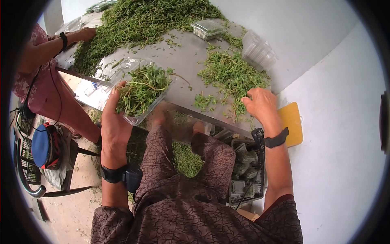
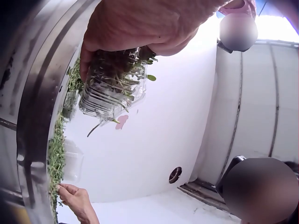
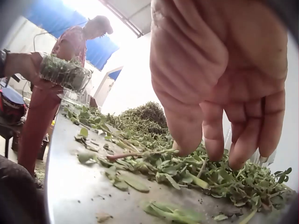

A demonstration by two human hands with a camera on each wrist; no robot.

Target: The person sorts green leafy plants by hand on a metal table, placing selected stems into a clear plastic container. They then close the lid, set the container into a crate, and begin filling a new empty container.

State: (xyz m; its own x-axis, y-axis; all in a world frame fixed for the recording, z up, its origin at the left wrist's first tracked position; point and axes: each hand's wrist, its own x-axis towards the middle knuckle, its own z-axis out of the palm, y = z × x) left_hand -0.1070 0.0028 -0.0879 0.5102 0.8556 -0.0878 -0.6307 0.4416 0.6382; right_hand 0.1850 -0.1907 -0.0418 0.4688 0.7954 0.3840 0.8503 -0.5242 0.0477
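Note:
My left hand holds a clear plastic container heaped with leafy green stems just off the table's front edge. In the left wrist view the fingers wrap the ribbed container, and a few stems stick out of it. Over a loose pile of the same greens on the table's right side is my right hand. Seen from the right wrist, its fingers point down into the greens, spread a little, with the thumb tip at a reddish stem.
A large heap of greens covers the back of the metal table. A filled, lidded container and stacked clear containers stand near the wall. Another person works at left by a chair. A crate sits under the table.

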